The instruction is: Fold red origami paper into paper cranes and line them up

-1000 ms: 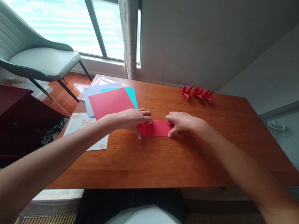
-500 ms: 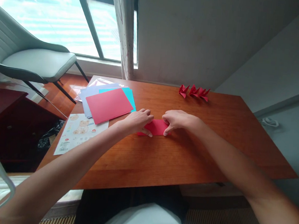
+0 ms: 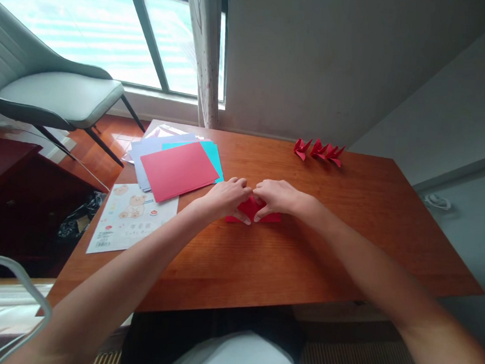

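Note:
A small folded red paper (image 3: pixel 249 207) lies on the wooden table (image 3: pixel 287 254) in front of me. My left hand (image 3: pixel 224 197) presses on its left part with curled fingers. My right hand (image 3: pixel 277 198) covers its right part, fingers bent and pinching the paper near the middle. The two hands nearly touch over the paper, and most of the sheet is hidden under them.
A stack of coloured sheets with a red sheet (image 3: pixel 178 169) on top lies at the left. A sticker sheet (image 3: pixel 131 223) hangs over the table's left edge. Folded red paper figures (image 3: pixel 318 150) stand at the back by the wall. A grey chair (image 3: pixel 51 89) stands by the window.
My hands have moved towards each other along the red paper. A second ago they held its two ends apart; now they meet over its middle and less paper shows.

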Demonstrator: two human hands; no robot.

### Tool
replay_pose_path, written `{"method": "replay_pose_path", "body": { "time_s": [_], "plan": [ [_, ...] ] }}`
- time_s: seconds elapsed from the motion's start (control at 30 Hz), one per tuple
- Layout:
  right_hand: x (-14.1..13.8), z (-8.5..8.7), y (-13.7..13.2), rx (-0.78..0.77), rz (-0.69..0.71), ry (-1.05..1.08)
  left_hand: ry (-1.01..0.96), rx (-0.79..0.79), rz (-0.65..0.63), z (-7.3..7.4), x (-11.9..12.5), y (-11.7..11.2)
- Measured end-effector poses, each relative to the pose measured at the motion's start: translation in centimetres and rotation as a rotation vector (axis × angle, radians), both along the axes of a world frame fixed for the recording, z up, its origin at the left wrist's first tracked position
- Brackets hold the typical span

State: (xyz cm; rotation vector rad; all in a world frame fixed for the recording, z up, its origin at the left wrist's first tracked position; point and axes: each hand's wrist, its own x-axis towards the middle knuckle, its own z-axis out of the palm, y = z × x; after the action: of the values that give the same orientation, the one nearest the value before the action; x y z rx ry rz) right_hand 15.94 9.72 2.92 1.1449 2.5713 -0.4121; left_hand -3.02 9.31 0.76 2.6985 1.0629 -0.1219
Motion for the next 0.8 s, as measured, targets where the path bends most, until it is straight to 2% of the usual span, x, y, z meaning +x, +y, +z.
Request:
{"method": "replay_pose_path", "body": {
  "time_s": [0.13,0.43,0.63,0.8],
  "plan": [
    [1.0,0.2,-0.3,-0.001,0.006,0.011,-0.019,0.051,0.001,-0.2,-0.3,-0.3],
    [6.0,0.3,-1.8,-0.076,-0.108,0.027,-0.004,0.058,0.004,-0.1,-0.3,-0.5],
    [7.3,0.0,-2.5,-0.105,-0.233,0.075,-0.021,0.064,-0.004,-0.3,-0.4,-0.7],
    [7.4,0.2,-3.1,-0.233,-0.274,0.222,-0.02,0.066,-0.002,-0.2,-0.4,-0.8]
  ]
}}
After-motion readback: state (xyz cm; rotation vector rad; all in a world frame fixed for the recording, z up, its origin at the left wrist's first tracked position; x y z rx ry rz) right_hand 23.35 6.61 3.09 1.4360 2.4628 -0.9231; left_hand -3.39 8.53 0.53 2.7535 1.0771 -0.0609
